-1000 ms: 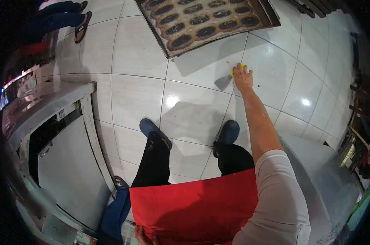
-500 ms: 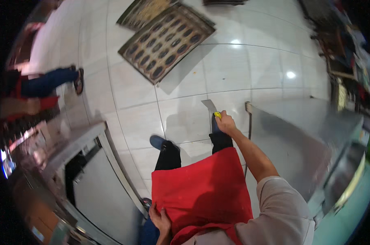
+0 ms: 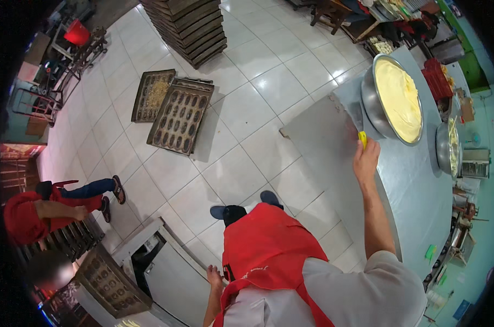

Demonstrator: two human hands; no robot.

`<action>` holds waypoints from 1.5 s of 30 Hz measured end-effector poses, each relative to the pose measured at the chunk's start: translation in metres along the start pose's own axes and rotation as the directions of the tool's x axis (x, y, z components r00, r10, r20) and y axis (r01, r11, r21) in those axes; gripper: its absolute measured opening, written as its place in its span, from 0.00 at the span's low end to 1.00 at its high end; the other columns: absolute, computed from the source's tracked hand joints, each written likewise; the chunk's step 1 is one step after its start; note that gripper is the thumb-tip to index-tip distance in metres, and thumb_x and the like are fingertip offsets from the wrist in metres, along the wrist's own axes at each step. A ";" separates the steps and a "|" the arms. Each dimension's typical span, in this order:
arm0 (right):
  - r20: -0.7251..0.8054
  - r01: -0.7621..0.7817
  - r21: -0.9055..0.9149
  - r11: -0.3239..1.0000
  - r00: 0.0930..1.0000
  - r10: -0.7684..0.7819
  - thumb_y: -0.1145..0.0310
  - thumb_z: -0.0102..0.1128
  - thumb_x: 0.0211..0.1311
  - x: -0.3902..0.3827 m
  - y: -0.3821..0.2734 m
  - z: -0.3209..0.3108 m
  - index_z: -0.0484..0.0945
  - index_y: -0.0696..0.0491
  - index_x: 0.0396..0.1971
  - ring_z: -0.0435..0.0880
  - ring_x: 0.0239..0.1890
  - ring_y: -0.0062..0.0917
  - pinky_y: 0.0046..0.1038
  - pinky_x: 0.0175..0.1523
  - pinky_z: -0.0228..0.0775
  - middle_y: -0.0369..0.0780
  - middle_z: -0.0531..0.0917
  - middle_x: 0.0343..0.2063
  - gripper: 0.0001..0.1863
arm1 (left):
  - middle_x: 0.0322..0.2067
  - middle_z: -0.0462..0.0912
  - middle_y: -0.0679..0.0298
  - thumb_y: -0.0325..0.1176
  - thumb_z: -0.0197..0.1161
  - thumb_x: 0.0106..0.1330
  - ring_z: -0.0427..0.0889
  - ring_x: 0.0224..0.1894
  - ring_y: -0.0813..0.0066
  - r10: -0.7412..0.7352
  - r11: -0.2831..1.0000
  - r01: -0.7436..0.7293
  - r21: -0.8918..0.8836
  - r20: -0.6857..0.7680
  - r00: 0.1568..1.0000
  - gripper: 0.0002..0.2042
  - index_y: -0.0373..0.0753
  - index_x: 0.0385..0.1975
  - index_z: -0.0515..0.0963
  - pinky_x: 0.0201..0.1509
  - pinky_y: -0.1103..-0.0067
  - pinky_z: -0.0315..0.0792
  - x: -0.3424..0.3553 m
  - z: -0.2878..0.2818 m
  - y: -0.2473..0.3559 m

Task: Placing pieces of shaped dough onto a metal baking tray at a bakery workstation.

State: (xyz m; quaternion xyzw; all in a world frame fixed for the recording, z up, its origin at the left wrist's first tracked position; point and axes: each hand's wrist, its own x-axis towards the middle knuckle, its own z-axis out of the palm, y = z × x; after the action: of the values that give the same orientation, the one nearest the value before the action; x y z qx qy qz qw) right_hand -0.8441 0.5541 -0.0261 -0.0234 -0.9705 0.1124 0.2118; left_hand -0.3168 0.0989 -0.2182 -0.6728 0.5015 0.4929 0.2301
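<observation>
My right hand (image 3: 366,158) grips the yellow handle of a scraper (image 3: 362,139), its flat metal blade pointing away from me. The blade is beside a large steel bowl (image 3: 370,111) on the metal-topped table; whether they touch I cannot tell. Smooth pale-yellow cream (image 3: 398,101) fills that bowl. Low beside my red apron (image 3: 269,240) hangs my left hand (image 3: 215,277), fingers loosely apart and nothing in them.
A smaller steel bowl (image 3: 446,150) stands farther right on the table (image 3: 416,191). Moulded baking trays (image 3: 181,117) lie on the tiled floor near a tall tray stack (image 3: 187,30). At left is a person in red (image 3: 26,218), close to another moulded tray (image 3: 113,280) and a white cabinet (image 3: 176,278).
My view has swung to the right, bringing the table and bowls into sight. My right hand has carried the scraper from above the floor to beside the large bowl.
</observation>
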 end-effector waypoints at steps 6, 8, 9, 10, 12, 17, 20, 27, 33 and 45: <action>0.131 -0.061 -0.040 0.997 0.989 0.066 0.68 0.56 0.73 -0.012 0.102 -0.004 0.74 0.58 0.64 0.76 0.47 0.50 0.47 0.54 0.72 0.55 0.76 0.42 0.22 | 0.65 0.72 0.52 0.40 0.55 0.75 0.77 0.61 0.56 0.126 0.943 -0.139 -0.302 -0.063 0.990 0.28 0.36 0.72 0.63 0.52 0.64 0.78 0.000 0.050 -0.051; 0.185 -0.065 -0.029 0.997 0.980 0.069 0.69 0.56 0.73 -0.022 0.113 -0.007 0.72 0.55 0.67 0.76 0.47 0.49 0.46 0.54 0.72 0.54 0.76 0.42 0.24 | 0.63 0.75 0.51 0.40 0.56 0.75 0.78 0.59 0.57 0.138 0.925 -0.150 -0.348 -0.059 0.989 0.28 0.34 0.71 0.63 0.58 0.65 0.76 0.005 0.057 -0.084; 0.238 -0.074 -0.028 0.997 0.968 0.079 0.69 0.56 0.72 -0.025 0.115 -0.009 0.71 0.53 0.69 0.76 0.47 0.48 0.46 0.54 0.72 0.54 0.76 0.41 0.26 | 0.60 0.77 0.52 0.40 0.57 0.75 0.79 0.57 0.60 0.222 0.896 -0.223 -0.384 -0.046 0.974 0.27 0.34 0.70 0.65 0.59 0.66 0.76 0.014 0.063 -0.109; 0.239 -0.070 -0.015 0.997 0.968 0.072 0.69 0.56 0.72 -0.029 0.116 -0.006 0.71 0.53 0.69 0.76 0.47 0.48 0.46 0.54 0.72 0.54 0.76 0.41 0.26 | 0.57 0.78 0.52 0.39 0.57 0.75 0.80 0.55 0.63 0.302 0.858 -0.286 -0.428 -0.030 0.953 0.26 0.33 0.68 0.67 0.60 0.68 0.75 0.018 0.091 -0.122; 0.222 -0.188 -0.071 0.980 0.955 0.199 0.70 0.56 0.70 -0.045 0.134 -0.008 0.72 0.51 0.68 0.76 0.48 0.49 0.46 0.54 0.72 0.54 0.75 0.41 0.26 | 0.51 0.81 0.53 0.40 0.58 0.76 0.82 0.49 0.67 0.355 0.933 -0.349 0.087 -0.058 0.933 0.24 0.32 0.65 0.71 0.55 0.72 0.77 -0.007 0.103 -0.103; 0.104 -0.360 -0.169 0.917 0.919 0.380 0.69 0.55 0.69 -0.058 0.171 -0.009 0.71 0.52 0.66 0.77 0.47 0.54 0.48 0.54 0.72 0.58 0.75 0.42 0.25 | 0.44 0.83 0.58 0.45 0.59 0.76 0.80 0.43 0.71 0.308 0.920 -0.295 -0.257 0.013 0.951 0.24 0.32 0.61 0.74 0.47 0.76 0.77 -0.007 0.117 -0.118; 0.065 -0.446 -0.249 0.859 0.878 0.475 0.66 0.54 0.69 -0.050 0.204 -0.007 0.71 0.53 0.65 0.77 0.48 0.55 0.50 0.53 0.73 0.61 0.75 0.44 0.25 | 0.43 0.82 0.61 0.44 0.58 0.76 0.80 0.41 0.71 0.351 0.935 -0.316 -0.165 0.273 0.896 0.22 0.34 0.61 0.74 0.46 0.75 0.77 -0.001 0.081 -0.103; -0.005 -0.137 -0.392 0.910 0.989 0.146 0.56 0.65 0.66 -0.044 0.111 -0.031 0.61 0.56 0.71 0.71 0.61 0.49 0.50 0.61 0.67 0.52 0.70 0.63 0.39 | 0.56 0.82 0.51 0.44 0.58 0.76 0.82 0.53 0.64 0.375 0.905 -0.403 -0.135 -0.192 0.907 0.24 0.35 0.65 0.73 0.55 0.70 0.78 -0.065 0.090 -0.078; 0.480 0.442 0.178 0.879 0.741 -0.470 0.59 0.65 0.65 -0.127 -0.050 0.020 0.74 0.60 0.59 0.73 0.60 0.50 0.48 0.64 0.65 0.54 0.76 0.56 0.28 | 0.60 0.79 0.51 0.44 0.57 0.77 0.82 0.58 0.59 0.351 0.867 -0.406 -0.288 -0.225 0.909 0.26 0.34 0.67 0.70 0.63 0.69 0.74 -0.106 0.084 -0.083; 0.493 0.005 0.870 0.493 -0.041 -0.869 0.53 0.60 0.73 -0.411 -0.451 -0.020 0.74 0.64 0.60 0.87 0.43 0.38 0.35 0.48 0.80 0.54 0.83 0.49 0.30 | 0.58 0.81 0.49 0.39 0.62 0.74 0.87 0.49 0.61 0.040 0.771 -0.435 -0.465 -0.646 0.762 0.21 0.36 0.63 0.73 0.56 0.69 0.78 -0.137 -0.035 -0.256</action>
State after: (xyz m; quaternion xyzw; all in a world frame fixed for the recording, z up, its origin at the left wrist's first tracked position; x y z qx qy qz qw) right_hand -0.4608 0.0808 -0.0729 0.4835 -0.6830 0.3413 -0.4282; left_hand -0.0725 0.2321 -0.1288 -0.7569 0.4542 0.4094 -0.2306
